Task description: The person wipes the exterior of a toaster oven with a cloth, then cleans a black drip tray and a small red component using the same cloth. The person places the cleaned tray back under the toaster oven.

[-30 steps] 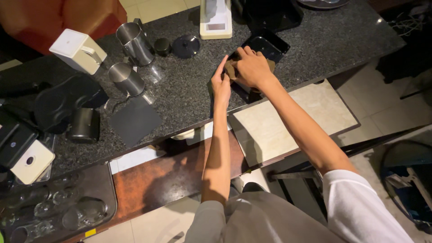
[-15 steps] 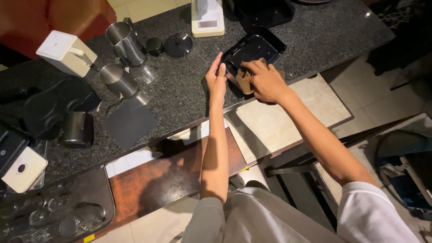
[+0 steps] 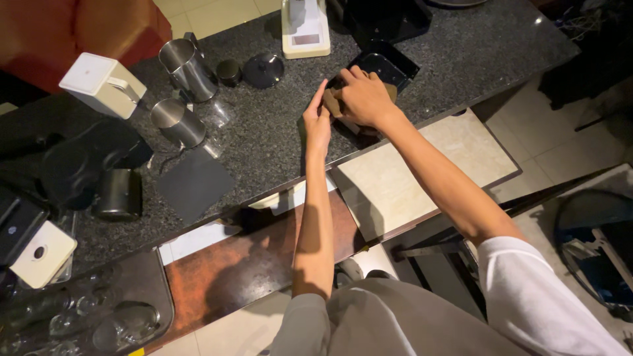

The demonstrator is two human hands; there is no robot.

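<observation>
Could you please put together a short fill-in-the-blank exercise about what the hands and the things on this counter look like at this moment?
1. The right hand presses a brown ____ onto the black tray.
2. The left hand steadies the tray's near-left ____.
3. The two steel pitchers stand on the speckled ____ counter.
4. The white square container lies to the ____ of the pitchers in the picture.

Missing words: cloth; edge; granite; left

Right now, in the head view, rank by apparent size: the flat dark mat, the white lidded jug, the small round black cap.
1. flat dark mat
2. white lidded jug, though it sits farther back
3. small round black cap
</observation>
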